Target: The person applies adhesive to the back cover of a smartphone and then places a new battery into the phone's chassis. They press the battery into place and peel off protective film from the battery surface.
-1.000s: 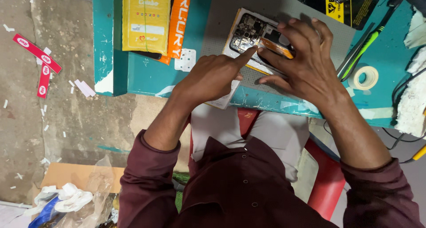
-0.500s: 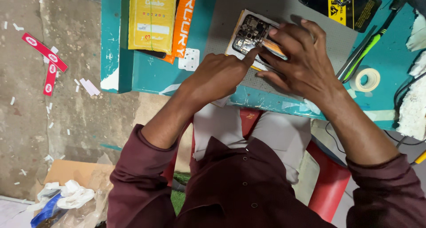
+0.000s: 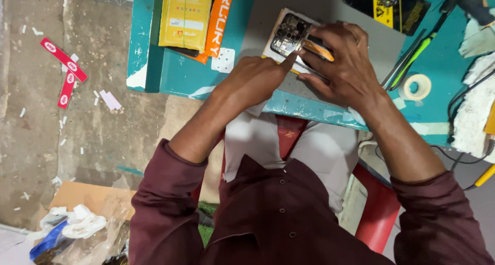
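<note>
Little has shifted since the earlier frame: both hands stay on the opened phone. L to R: red stickers litter the floor; yellow box and orange pack lie on the teal worktop. Left hand, curled w/ forefinger out, presses the phone's edge. Right hand, fingers spread, steadies the phone and pinches an orange tool. Tape roll sits just beside it, far right.
</note>
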